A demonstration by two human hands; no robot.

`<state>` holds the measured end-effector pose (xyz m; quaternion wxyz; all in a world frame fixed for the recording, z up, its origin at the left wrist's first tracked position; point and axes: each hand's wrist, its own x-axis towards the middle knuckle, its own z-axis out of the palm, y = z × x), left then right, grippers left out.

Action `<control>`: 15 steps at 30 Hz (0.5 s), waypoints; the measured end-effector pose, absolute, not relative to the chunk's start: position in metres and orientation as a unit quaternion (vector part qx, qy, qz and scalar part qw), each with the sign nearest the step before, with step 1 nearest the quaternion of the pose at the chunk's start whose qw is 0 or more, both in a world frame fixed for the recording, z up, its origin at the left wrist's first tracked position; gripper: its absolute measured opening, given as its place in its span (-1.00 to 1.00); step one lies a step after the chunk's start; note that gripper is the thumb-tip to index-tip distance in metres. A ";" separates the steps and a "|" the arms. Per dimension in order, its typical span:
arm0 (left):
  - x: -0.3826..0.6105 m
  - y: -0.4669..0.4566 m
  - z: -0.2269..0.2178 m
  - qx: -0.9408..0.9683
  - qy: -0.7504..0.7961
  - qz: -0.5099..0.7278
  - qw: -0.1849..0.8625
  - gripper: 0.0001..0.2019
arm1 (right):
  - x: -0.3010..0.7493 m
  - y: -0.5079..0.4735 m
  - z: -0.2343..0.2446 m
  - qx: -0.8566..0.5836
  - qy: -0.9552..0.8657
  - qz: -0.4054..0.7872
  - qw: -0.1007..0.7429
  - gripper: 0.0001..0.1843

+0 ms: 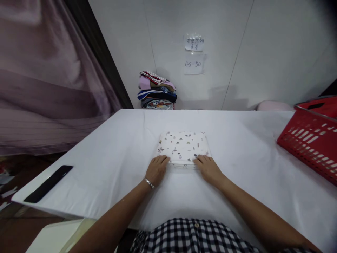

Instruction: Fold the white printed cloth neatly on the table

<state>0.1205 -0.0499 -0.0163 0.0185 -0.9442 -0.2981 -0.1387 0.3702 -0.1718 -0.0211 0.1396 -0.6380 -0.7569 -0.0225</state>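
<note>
A white folded cloth printed with small dark and coloured figures lies flat near the middle of the table, its layered fold edge facing me. At its near left corner is my left hand, with a silver bracelet at the wrist and the fingers bent together over the cloth's edge. My right hand grips the near right corner the same way, fingers on top. Both thumbs are mostly hidden.
A white-covered table spreads around the cloth. On the right stands a red plastic basket. A flat black object lies at the left edge. Beyond the far edge is a stack of folded fabrics; a pinkish curtain hangs at left.
</note>
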 end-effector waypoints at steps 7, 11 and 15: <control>0.131 -0.046 -0.019 -0.936 -0.330 -0.114 0.040 -0.50 | 0.378 -0.174 -0.024 -0.627 -0.765 -0.071 0.128 -0.62; 0.133 -0.042 -0.021 -0.934 -0.335 -0.110 0.055 -0.54 | 0.387 -0.169 -0.023 -0.611 -0.779 -0.081 0.114 -0.61; 0.128 -0.040 -0.002 -0.931 -0.337 -0.129 0.054 -0.52 | 0.396 -0.168 -0.001 -0.611 -0.775 -0.091 0.134 -0.50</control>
